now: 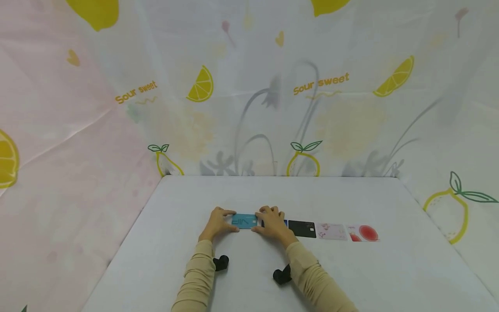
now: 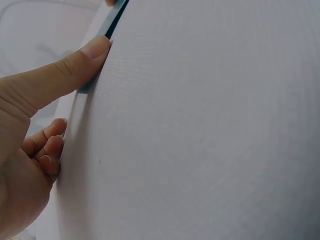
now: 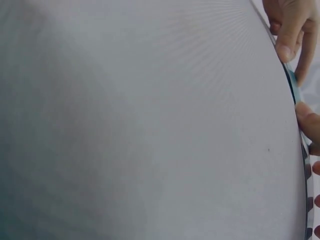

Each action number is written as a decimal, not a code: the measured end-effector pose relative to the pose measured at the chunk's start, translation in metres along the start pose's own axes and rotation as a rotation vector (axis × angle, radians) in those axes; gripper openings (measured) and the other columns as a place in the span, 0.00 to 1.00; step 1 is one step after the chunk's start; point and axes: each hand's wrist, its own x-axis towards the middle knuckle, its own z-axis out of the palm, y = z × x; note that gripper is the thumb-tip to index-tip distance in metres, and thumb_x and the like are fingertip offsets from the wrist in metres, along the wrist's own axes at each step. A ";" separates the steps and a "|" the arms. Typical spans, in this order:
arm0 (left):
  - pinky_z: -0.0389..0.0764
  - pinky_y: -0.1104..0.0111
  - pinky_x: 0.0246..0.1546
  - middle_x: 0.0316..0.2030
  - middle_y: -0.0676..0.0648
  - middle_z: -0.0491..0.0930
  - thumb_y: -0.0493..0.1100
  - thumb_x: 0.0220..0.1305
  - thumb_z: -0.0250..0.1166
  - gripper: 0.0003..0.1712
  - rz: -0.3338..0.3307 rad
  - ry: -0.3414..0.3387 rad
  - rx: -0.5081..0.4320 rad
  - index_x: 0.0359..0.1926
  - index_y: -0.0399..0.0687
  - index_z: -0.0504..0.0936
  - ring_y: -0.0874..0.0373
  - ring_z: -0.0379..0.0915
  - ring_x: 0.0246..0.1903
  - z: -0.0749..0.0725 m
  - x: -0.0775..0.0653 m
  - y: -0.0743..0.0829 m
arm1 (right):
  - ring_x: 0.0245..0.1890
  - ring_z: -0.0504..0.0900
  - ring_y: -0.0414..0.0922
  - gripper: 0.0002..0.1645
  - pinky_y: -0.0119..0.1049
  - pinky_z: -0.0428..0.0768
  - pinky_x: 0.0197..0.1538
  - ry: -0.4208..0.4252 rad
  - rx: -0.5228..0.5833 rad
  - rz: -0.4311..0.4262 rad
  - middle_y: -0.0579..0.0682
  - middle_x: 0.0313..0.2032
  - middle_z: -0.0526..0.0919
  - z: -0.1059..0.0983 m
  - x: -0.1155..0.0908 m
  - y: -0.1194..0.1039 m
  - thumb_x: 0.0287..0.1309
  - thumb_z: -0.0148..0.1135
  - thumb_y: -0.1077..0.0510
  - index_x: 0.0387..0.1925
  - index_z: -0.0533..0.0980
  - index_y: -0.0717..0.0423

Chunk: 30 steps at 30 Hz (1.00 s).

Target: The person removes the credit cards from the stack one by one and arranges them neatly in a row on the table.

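A teal card (image 1: 244, 221) with large dark lettering lies face up at the left end of a row of cards. My left hand (image 1: 215, 223) pinches its left end, thumb at the near edge and index finger at the far edge. At the right end my right hand (image 1: 273, 223) holds the card the same way. The left wrist view shows the left thumb (image 2: 82, 62) on the card's near edge. Partly hidden under the right hand is a dark blue card (image 1: 286, 223). Beside it lies a black card (image 1: 302, 229) with a small pale square.
Further right in the row are a pale pink floral card (image 1: 331, 232) and a white card with red circles (image 1: 367, 233). All lie on a white table (image 1: 187, 195). A lemon-print cloth (image 1: 249, 108) hangs behind it. Black wrist mounts (image 1: 222, 263) jut from both sleeves.
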 end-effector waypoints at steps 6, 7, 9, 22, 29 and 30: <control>0.68 0.52 0.47 0.44 0.36 0.66 0.45 0.33 0.76 0.35 -0.017 -0.029 0.018 0.48 0.44 0.78 0.43 0.63 0.45 0.000 0.000 0.000 | 0.53 0.59 0.56 0.35 0.54 0.60 0.48 0.002 0.008 0.011 0.50 0.55 0.66 -0.002 -0.002 -0.001 0.49 0.59 0.38 0.55 0.70 0.53; 0.67 0.51 0.47 0.44 0.35 0.65 0.45 0.33 0.76 0.35 -0.019 -0.037 0.019 0.49 0.44 0.78 0.43 0.62 0.46 0.000 0.000 -0.001 | 0.53 0.60 0.56 0.35 0.54 0.60 0.48 0.005 0.009 0.009 0.50 0.55 0.67 -0.002 -0.003 -0.001 0.48 0.59 0.38 0.55 0.71 0.53; 0.67 0.51 0.47 0.44 0.35 0.65 0.45 0.34 0.76 0.34 -0.017 -0.049 0.022 0.49 0.45 0.78 0.43 0.61 0.46 0.000 0.001 -0.001 | 0.53 0.60 0.56 0.35 0.54 0.60 0.48 0.008 0.010 0.006 0.50 0.55 0.67 -0.003 -0.004 -0.002 0.48 0.59 0.39 0.54 0.71 0.53; 0.67 0.53 0.44 0.42 0.38 0.65 0.48 0.37 0.74 0.33 0.037 -0.047 0.070 0.49 0.48 0.78 0.45 0.59 0.43 0.001 -0.002 -0.003 | 0.54 0.60 0.57 0.34 0.56 0.61 0.48 -0.014 -0.014 -0.032 0.51 0.57 0.66 -0.007 -0.007 0.002 0.51 0.57 0.39 0.55 0.70 0.54; 0.66 0.52 0.46 0.44 0.38 0.64 0.49 0.37 0.74 0.33 0.039 -0.056 0.066 0.49 0.49 0.78 0.44 0.58 0.45 0.001 -0.003 -0.003 | 0.56 0.59 0.56 0.33 0.55 0.61 0.48 -0.037 -0.028 -0.029 0.50 0.58 0.65 -0.006 -0.008 0.005 0.52 0.57 0.40 0.56 0.70 0.53; 0.66 0.52 0.46 0.44 0.38 0.64 0.49 0.37 0.74 0.33 0.038 -0.060 0.064 0.49 0.49 0.78 0.44 0.58 0.45 0.001 -0.003 -0.003 | 0.56 0.59 0.56 0.33 0.55 0.61 0.48 -0.040 -0.027 -0.031 0.50 0.58 0.65 -0.006 -0.008 0.005 0.52 0.57 0.40 0.56 0.70 0.53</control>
